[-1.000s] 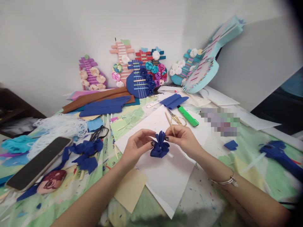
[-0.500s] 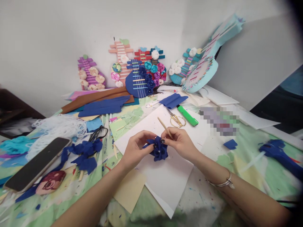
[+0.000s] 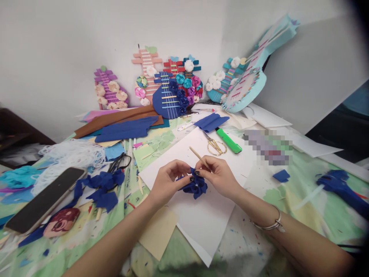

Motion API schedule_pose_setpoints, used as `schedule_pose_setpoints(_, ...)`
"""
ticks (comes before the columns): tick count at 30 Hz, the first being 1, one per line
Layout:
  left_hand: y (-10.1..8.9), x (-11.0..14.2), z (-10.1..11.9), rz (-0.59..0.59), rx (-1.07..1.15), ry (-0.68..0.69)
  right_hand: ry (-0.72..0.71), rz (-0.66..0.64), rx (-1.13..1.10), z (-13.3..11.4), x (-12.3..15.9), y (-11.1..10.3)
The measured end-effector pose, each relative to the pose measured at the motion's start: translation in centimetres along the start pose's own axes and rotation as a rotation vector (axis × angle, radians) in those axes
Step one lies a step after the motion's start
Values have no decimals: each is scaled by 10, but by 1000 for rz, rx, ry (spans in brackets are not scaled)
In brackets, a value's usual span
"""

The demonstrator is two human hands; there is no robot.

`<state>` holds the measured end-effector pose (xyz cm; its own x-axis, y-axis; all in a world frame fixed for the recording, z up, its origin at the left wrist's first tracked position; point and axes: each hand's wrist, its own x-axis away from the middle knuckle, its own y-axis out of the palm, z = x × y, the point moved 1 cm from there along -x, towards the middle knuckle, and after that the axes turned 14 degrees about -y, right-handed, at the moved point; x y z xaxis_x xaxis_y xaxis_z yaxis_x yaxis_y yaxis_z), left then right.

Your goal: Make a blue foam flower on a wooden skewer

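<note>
Over the white paper (image 3: 207, 223), pinching a blue flower (image 3: 195, 188) between thumb and fingers of left hand (image 3: 170, 177) and right hand (image 3: 218, 174), clamping both on it; also gripping a stick (image 3: 197, 154) in the right, slanting it toward far left; working nearer than scissors (image 3: 217, 147) and green tool (image 3: 229, 141).

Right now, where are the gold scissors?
In the head view, the scissors lie right of centre on the white paper, just left of the green cutter.
</note>
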<state>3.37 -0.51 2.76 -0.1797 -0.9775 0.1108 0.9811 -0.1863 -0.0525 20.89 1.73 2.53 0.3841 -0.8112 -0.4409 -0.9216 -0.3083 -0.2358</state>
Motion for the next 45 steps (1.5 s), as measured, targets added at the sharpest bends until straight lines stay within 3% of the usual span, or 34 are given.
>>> schedule_pose_setpoints(9,3,0,1,-28,-36,-4,-34,-9,62,-5,0,1)
schedule_pose_setpoints(20,1,-1,-5,108,-100,-37,-185,29,321,-4,0,-1)
schedule_pose_setpoints(29,-2,-2,-2,212,-199,17,-169,-12,364,-4,2,2)
schedule_pose_setpoints(36,-5,1,-3,209,-171,170,-216,-51,301,-8,1,1)
schedule_pose_setpoints(45,-6,7,3,248,-347,568,-423,15,300,-11,3,0)
